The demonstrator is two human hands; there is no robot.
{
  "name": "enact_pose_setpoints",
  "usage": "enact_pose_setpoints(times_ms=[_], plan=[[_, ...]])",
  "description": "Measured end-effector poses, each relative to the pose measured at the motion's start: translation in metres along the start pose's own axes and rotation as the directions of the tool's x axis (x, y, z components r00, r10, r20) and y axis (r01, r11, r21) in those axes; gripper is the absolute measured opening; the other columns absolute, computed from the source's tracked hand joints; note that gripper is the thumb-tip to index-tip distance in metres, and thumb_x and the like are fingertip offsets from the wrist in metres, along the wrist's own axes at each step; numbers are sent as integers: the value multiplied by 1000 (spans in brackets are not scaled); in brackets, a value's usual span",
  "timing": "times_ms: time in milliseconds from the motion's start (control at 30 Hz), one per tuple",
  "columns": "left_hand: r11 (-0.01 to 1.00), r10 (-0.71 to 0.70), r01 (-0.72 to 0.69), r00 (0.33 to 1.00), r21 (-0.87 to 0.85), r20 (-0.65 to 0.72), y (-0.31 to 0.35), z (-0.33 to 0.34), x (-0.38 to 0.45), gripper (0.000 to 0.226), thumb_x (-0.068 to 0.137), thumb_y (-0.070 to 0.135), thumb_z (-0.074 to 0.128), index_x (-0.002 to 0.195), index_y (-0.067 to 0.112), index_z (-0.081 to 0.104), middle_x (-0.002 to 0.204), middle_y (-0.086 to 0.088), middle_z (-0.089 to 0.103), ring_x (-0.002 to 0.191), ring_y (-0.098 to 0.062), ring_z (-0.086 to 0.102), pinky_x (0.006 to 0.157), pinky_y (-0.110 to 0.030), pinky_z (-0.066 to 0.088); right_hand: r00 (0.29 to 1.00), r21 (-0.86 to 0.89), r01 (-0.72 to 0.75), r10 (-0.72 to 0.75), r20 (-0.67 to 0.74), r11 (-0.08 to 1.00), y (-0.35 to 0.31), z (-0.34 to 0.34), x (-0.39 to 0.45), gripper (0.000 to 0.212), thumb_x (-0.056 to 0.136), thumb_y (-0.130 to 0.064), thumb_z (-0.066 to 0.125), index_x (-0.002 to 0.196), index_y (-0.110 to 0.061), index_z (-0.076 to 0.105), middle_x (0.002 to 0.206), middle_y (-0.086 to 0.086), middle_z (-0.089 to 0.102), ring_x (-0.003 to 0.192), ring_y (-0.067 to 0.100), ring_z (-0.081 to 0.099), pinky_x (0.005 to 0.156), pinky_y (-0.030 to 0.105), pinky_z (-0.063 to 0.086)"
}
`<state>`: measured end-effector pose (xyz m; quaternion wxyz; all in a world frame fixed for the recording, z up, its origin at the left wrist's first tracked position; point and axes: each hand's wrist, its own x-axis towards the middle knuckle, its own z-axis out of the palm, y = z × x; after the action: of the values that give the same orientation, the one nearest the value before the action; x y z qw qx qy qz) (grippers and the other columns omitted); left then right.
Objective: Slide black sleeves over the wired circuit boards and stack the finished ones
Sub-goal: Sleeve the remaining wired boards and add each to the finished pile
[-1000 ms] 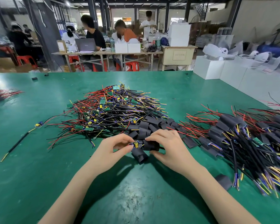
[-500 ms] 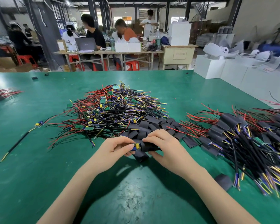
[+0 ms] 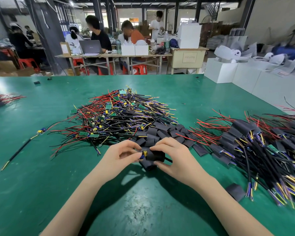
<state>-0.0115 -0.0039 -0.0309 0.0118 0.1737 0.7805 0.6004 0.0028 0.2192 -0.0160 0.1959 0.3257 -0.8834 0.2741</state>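
Left hand [image 3: 122, 155] pinching board [image 3: 142, 153], right hand [image 3: 171, 155] gripping sleeve [image 3: 155, 156]; long axis lying left-right, board end pointing left. One board, one sleeve being held.

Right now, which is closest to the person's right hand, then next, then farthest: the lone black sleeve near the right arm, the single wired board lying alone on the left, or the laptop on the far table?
From the right hand:
1. Lone black sleeve, lower right, beside the right forearm.
2. Single wired board, far left on the green table.
3. Laptop, on the far table in the background.
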Motion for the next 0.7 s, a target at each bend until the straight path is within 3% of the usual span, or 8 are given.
enact_pose_setpoints(times_ms=[133,233,333,533,700], plan=[[981,134,-135,991,141,17,2,1,-1,11,89,4,67,93,14,67,86,0,73,82,-11,69,79,-16,51,999,46,-48,47,21,998,-1,0,-1,32,78,-24,76,109,-15,70,102,-2,63,91,10,57,82,19,44],[960,190,-195,981,199,46,2,3,-3,15,89,5,68,93,19,68,86,4,72,84,-14,67,82,-18,51,995,80,-92,89,46,992,0,-1,-1,32,77,-22,76,108,-15,72,100,-3,64,86,10,59,78,14,43],[957,199,-208,978,201,65,2,2,-3,15,88,8,69,94,22,69,88,4,72,85,-13,67,82,-18,50,994,77,-100,96,57,992,1,-3,-1,33,78,-21,76,110,-15,72,101,-3,65,88,11,60,81,20,47],[999,22,-23,1000,-48,-5,2,4,1,7,90,2,65,93,8,69,85,-8,75,75,-16,71,74,-22,54,999,-42,6,-7,-33,999,-2,-3,0,36,71,-10,79,107,-11,71,102,1,65,96,20,62,81,31,53],[996,-33,37,998,-85,55,2,3,-1,5,91,4,63,93,3,67,82,-10,74,72,-16,68,71,-22,53,997,-102,56,-60,-41,993,-4,-2,-2,37,68,-10,80,105,-10,71,99,1,66,89,24,63,73,31,55]])
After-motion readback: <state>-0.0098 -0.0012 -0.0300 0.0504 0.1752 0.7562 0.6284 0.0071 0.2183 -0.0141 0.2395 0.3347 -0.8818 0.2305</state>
